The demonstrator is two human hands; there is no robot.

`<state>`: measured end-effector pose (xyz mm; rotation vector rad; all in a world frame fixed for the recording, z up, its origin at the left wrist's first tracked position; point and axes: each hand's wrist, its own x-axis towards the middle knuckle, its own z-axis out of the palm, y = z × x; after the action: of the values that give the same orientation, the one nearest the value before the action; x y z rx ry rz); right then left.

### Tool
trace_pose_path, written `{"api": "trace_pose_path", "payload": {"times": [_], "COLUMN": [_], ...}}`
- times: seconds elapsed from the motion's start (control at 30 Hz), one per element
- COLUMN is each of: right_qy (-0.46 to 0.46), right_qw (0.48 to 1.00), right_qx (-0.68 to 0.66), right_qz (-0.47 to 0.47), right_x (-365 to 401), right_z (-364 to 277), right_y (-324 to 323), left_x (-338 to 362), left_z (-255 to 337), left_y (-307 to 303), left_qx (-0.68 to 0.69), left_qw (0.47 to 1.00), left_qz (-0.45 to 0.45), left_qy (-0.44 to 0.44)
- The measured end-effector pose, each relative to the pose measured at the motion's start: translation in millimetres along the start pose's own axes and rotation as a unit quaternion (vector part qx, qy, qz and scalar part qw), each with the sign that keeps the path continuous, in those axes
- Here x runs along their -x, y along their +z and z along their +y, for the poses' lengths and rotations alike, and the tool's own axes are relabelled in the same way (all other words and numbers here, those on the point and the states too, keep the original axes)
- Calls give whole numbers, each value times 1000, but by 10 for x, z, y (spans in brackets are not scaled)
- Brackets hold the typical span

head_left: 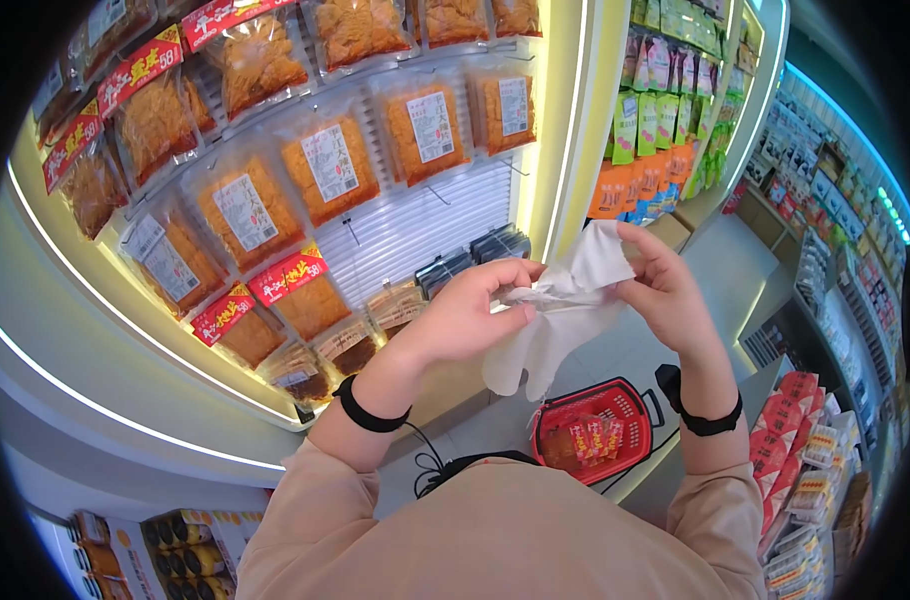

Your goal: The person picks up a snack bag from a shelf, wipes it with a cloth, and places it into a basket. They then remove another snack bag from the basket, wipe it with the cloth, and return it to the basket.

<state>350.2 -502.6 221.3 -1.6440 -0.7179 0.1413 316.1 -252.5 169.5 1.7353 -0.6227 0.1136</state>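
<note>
In front of my chest I hold a thin white glove [565,335] up between both hands. My left hand [472,312] pinches its gathered middle between thumb and fingers. The cuff end stands up on the right, where my right hand [663,288] grips its edge with thumb and forefinger. Rounded finger ends of the glove dangle below my left hand. Black bands circle both my wrists. Under the glove, a red shopping basket [637,390] stands on the floor, with red and yellow packets [597,440] inside.
Bagged orange-brown snacks [330,165] hang on hooks along the lit wall rack at left. Green pouches [647,122] and orange pouches [630,188] fill another shelf ahead. Red packages [780,435] lie stacked to my right. More stocked shelves line the far right.
</note>
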Motion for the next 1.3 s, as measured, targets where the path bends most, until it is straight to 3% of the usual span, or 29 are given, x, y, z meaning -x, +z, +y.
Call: {"api": "trace_pose_path", "payload": {"times": [0.1, 0.2, 0.3, 0.4, 0.47, 0.53, 0.6, 0.7, 0.8, 0.97, 1.1, 1.2, 1.3], "right_qy": [-34, 37, 84, 184, 215, 247, 288, 197, 176, 145, 137, 108, 137], "right_qw": [998, 999, 994, 970, 920, 835, 796, 865, 922, 852, 813, 801, 789], "right_qx": [44, -7, -63, -158, -318, -484, -515, -443, -345, -501, -555, -536, -495], "right_qz": [20, 2, -13, -29, -76, -88, -138, -128, -32, -43, 109, 244, 338], "right_x": [-10, -31, -208, -334, -269, -50, 176, 411, 311, 324, 584, 1054, 1765], "right_z": [42, -102, 27, 477, 852, 1036, 1049, 1255, 1289, 1232, 1260, 1331, 1428], "right_y": [61, 94, -56, -253, -288, -8, 456, 874, 994, 1113, 1272, 1197, 1082], "left_x": [-4, -36, -67, -85, -59, -39, 18, 116, 253, 411, 444, 448, 392], "left_z": [190, 257, 220, 66, 86, 46, -95, -144, -94, -208, -401, -890, -1552], "left_y": [-13, 64, 104, 170, 190, 180, 195, 111, 6, -126, -3, 110, 436], "left_qx": [-21, -79, 7, 251, 317, 341, 324, 282, 239, 219, 256, 206, 144], "left_qw": [998, 993, 996, 959, 931, 916, 918, 940, 954, 950, 921, 901, 875], "left_qz": [-4, 15, -2, 47, 75, 109, 137, 93, 79, 86, 73, -50, -151], "left_qy": [-66, -87, -90, -125, -166, -180, -184, -171, -165, -205, -286, -380, -436]}}
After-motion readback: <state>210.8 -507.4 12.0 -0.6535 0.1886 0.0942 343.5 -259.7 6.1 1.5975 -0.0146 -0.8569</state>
